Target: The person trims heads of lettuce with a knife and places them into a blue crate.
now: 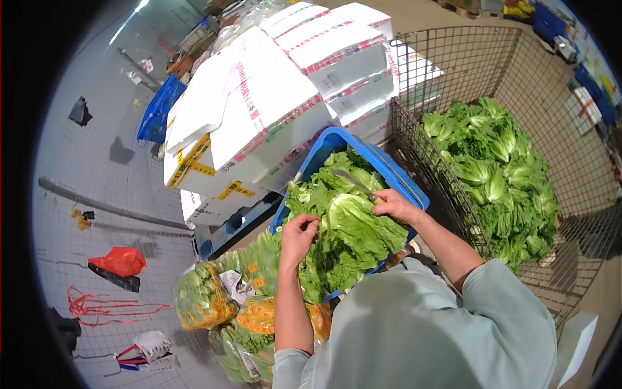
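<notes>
My right hand (pixel 393 206) is closed around the wooden handle of a knife (pixel 353 181), whose curved blade points up and left over the lettuce. Below the knife lies a large leafy head of lettuce (pixel 356 220), on top of more lettuce in a blue crate (pixel 382 165). My left hand (pixel 301 236) is at the left side of that lettuce, its fingers curled together; what they hold, if anything, is too small to tell.
A wire mesh cage (pixel 447 188) at the right holds many lettuce heads (pixel 499 175). White boxes (pixel 272 129) are stacked behind the crate. Bagged greens (pixel 204 295) lie at the lower left. Bags hang on the left wall, among them a red one (pixel 123 260).
</notes>
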A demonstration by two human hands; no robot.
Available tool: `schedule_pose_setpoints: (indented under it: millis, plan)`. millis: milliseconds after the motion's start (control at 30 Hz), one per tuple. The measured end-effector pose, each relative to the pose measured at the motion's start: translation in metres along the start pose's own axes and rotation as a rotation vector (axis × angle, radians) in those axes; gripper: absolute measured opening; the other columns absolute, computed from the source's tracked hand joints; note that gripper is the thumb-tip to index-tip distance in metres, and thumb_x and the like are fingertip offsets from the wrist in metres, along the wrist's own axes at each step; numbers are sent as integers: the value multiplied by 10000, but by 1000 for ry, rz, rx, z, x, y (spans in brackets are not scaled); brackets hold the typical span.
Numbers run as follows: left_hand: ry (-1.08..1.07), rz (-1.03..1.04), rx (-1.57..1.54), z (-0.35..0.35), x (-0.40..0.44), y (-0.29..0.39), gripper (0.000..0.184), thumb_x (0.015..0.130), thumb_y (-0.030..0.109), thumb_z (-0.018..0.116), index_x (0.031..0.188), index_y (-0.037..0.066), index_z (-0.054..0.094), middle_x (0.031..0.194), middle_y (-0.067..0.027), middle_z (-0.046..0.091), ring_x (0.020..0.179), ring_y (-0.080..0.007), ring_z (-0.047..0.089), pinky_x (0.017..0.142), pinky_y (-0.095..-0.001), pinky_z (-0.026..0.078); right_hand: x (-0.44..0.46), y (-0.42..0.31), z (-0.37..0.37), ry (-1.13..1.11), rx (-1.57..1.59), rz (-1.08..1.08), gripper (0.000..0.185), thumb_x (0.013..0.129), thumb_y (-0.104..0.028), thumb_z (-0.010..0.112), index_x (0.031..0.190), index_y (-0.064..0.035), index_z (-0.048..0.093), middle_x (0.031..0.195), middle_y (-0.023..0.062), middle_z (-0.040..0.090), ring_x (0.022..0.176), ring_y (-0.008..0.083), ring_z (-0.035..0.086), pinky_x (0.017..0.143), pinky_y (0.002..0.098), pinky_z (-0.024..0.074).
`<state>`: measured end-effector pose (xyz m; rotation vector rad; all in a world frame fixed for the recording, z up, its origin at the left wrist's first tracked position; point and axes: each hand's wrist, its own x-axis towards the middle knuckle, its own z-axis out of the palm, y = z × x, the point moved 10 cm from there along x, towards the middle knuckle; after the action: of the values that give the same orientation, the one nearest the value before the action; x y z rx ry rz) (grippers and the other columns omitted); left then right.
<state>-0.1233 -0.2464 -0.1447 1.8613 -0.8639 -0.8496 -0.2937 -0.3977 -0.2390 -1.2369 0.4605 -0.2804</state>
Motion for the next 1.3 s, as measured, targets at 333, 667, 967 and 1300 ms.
schedule_pose_setpoints:
  millis: [333, 667, 967, 1300]
  plan:
    - [-22, 15, -69, 46, 7, -18, 205, 814, 114, 718, 952, 8, 610, 762, 31, 557, 681, -60, 484, 598, -210, 402, -13, 6, -1, 83, -118, -22, 384, 669, -203, 683, 977, 20, 628, 779, 0, 548, 726, 101, 480, 676, 256, 404]
    - [98, 59, -97, -32, 22, 2, 147, 813, 77, 698, 933, 5, 655, 740, 51, 562, 647, -39, 460, 572, -193, 371, -26, -7, -12, -108, -46, 69, 401, 660, -142, 666, 1028, 13, 632, 827, -14, 586, 751, 94, 524, 707, 247, 428]
    - [-24, -126, -209, 45, -8, -47, 543, 885, 328, 641, 1332, 65, 480, 1192, -81, 604, 1080, -208, 555, 904, -345, 438, -33, -30, -21, 287, -120, -99, 406, 688, -232, 698, 1006, 7, 619, 795, 23, 587, 758, 110, 534, 699, 272, 438]
    - [11, -306, -1250, 79, -28, -94, 635, 915, 544, 481, 1338, 70, 458, 1262, -134, 561, 1133, -283, 553, 979, -432, 440, -33, -64, 59, 165, -312, -85, 266, 742, -158, 673, 948, 10, 676, 803, 32, 651, 743, 104, 571, 703, 259, 469]
